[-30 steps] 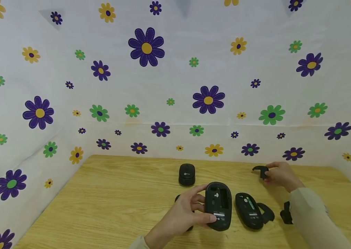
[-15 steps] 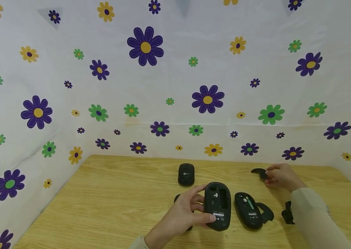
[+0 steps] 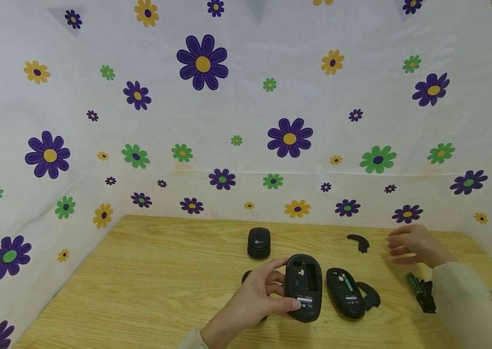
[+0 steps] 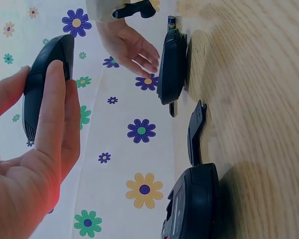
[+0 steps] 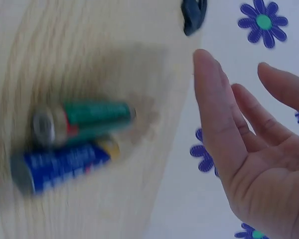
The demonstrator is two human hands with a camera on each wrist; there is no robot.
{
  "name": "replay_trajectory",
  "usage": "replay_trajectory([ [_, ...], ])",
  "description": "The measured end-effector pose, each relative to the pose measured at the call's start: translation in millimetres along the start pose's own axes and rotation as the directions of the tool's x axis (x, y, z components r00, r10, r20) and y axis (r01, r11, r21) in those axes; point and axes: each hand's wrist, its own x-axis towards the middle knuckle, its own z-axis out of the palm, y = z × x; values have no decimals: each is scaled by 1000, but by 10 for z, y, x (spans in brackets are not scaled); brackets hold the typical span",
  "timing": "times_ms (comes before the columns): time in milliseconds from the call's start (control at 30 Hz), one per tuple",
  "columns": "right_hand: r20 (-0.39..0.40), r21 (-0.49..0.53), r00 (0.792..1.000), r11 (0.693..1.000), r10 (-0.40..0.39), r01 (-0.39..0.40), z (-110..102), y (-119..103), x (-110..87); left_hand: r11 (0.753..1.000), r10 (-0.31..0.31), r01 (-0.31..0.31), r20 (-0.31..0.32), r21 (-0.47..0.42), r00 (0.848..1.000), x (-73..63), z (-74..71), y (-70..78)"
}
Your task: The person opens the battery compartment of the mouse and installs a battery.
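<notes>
My left hand (image 3: 252, 298) grips a black computer mouse (image 3: 303, 288), its underside facing the head camera and its battery slot uncovered. In the left wrist view that mouse (image 4: 44, 82) sits between thumb and fingers. My right hand (image 3: 418, 245) is held over the table's right side, fingers loosely extended, with nothing in it. A curved black battery cover (image 3: 361, 242) lies to its left, apart from the fingers. The right wrist view has a green battery (image 5: 97, 119) and a blue battery (image 5: 65, 167) lying side by side near the hand, slightly blurred.
A second overturned mouse (image 3: 345, 293) shows a green battery inside, with another black cover (image 3: 371, 294) beside it. A black piece (image 3: 426, 296) lies near the right sleeve. Farther back stands an upright mouse (image 3: 259, 242). Another dark mouse (image 3: 246, 277) is mostly behind my left hand.
My right hand has let go of the curved black cover and moved right; the cover now lies on the table. A green battery has come into sight by the sleeve. The left hand keeps its grip.
</notes>
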Motion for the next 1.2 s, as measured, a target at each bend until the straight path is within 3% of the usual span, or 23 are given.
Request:
replay_trajectory([
  [400,101,-13,995,1000,24,-23,-288,116,-188,1000,-1,1,1,14,1000,2,10,12],
  [767,36,-14,996,997,76,-76,-389,241,-291,1000,-7,7,3,13,1000,14,19,4],
  [1200,61,49,988,989,139,-142,-468,418,-337,1000,-7,7,8,-2,1000,19,29,18],
])
